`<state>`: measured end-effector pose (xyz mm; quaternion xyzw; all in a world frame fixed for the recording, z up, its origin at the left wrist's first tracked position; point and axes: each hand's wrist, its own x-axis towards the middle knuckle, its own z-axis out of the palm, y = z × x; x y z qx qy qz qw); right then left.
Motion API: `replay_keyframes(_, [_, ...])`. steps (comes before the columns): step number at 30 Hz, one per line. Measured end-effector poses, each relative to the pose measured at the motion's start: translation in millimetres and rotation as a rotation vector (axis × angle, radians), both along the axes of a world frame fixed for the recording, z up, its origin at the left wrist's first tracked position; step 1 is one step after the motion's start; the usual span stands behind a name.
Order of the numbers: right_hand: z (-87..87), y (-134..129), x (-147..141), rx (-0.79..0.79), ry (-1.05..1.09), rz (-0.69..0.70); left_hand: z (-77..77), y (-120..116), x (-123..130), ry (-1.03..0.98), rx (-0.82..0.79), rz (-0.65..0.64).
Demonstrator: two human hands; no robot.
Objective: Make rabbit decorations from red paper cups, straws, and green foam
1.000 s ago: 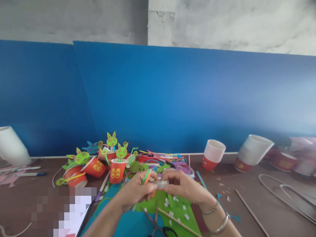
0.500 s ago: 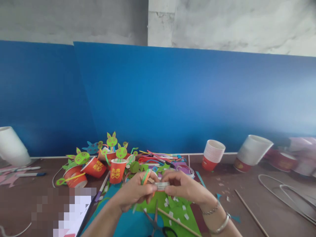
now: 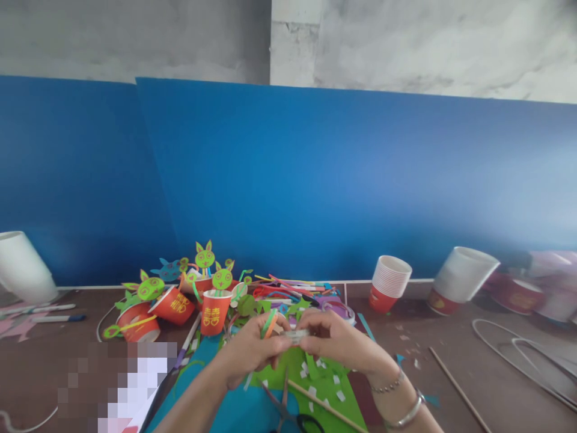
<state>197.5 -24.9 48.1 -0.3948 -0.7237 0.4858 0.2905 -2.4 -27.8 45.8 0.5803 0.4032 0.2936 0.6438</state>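
Both of my hands meet above a green paper sheet, pinching a small whitish strip between them. My left hand has its thumb and fingers closed on the strip's left end. Narrow green and orange bands also stick up between its fingers. At the strip's right end, my right hand is closed in a pinch. Below the hands, scissors lie with their blades apart, beside a wooden stick. Small white paper bits are scattered on the green sheet.
Red paper cups with green animal faces crowd the left back. Behind my hands lie colourful pipe cleaners. Stacked cups stand at the right, near another stick and a pale cable. A blue panel rises behind.
My hands have shifted very slightly, and the whitish strip sits a little higher between the fingers. The green and orange bands have turned slightly. Things on the table stay put.
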Motion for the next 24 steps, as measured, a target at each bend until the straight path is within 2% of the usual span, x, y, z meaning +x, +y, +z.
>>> replay_keyframes(4, [0.4, -1, -6, 0.125, -0.092, -0.217, 3.5, 0, 3, -0.046, 0.097, 0.246])
replay_keyframes(7, [2.9, -2, -11, 0.205, -0.111, -0.29, 3.4, 0, 4, 0.009, 0.256, 0.389])
replay_keyframes(17, [11.4, -10, -23, 0.297, -0.178, -0.31, -2.4, -1, 7, 0.109, 0.391, 0.425])
replay_keyframes(21, [11.8, -11, -23, 0.325, -0.192, -0.274, -3.1, -3, 6, 0.132, 0.469, 0.376])
replay_keyframes(24, [10.7, -13, -22, 0.337, -0.218, -0.266, -4.1, -5, 6, 0.084, 0.466, 0.321])
